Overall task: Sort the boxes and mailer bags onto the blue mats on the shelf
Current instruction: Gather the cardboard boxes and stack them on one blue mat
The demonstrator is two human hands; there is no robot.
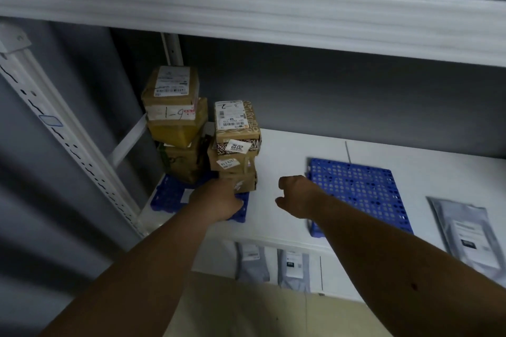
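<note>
Two stacks of taped cardboard boxes stand on the left blue mat (pixel 169 197): a taller stack (pixel 175 123) at the back left and a shorter stack (pixel 236 139) at the front right. My left hand (pixel 216 200) rests against the bottom box (pixel 245 185) of the shorter stack, its fingertips mostly hidden. Beside that stack, my right hand (pixel 297 195) hovers over the white shelf with fingers loosely curled and nothing in it. The right blue mat (pixel 361 194) is bare. A grey mailer bag (pixel 471 235) lies on the shelf at the far right.
Two more grey mailer bags (pixel 252 262) (pixel 293 268) lie on a lower surface below the shelf edge. The upper shelf board (pixel 246 8) hangs low overhead with pale bags on it. A perforated upright post (pixel 68 150) borders the left side.
</note>
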